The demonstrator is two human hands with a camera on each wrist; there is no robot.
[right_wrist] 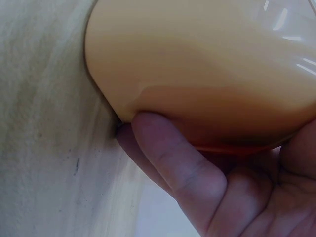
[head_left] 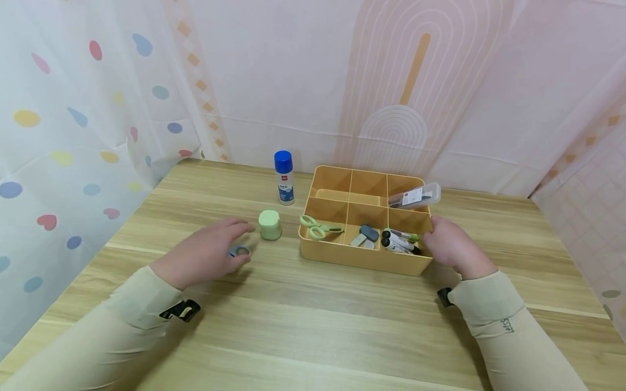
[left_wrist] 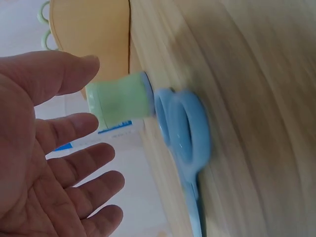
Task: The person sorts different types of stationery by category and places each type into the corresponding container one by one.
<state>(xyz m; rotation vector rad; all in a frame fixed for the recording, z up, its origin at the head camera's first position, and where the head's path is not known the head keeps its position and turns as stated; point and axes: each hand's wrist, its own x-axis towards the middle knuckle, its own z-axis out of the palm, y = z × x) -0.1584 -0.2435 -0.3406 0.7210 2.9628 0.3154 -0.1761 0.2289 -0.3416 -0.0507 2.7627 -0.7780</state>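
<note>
My left hand (head_left: 202,252) hovers with spread fingers beside light-blue scissors (left_wrist: 190,133), palm facing them in the left wrist view and nothing held. In the head view it hides most of the scissors except a handle loop. Just past its fingertips stands a small pale-green rounded item (head_left: 270,225) with a bluish base. My right hand (head_left: 455,244) grips the right side wall of a yellow-orange divided organizer box (head_left: 362,263). In the right wrist view, its fingers (right_wrist: 177,158) bend against the box's outer wall.
A blue-capped glue stick (head_left: 285,179) stands behind the green item. The box holds green scissors (head_left: 318,228), erasers (head_left: 369,233), markers (head_left: 397,243) and a clear case (head_left: 415,195) jutting over its right rim. Patterned curtains (head_left: 293,65) hang behind the wooden table (head_left: 318,336).
</note>
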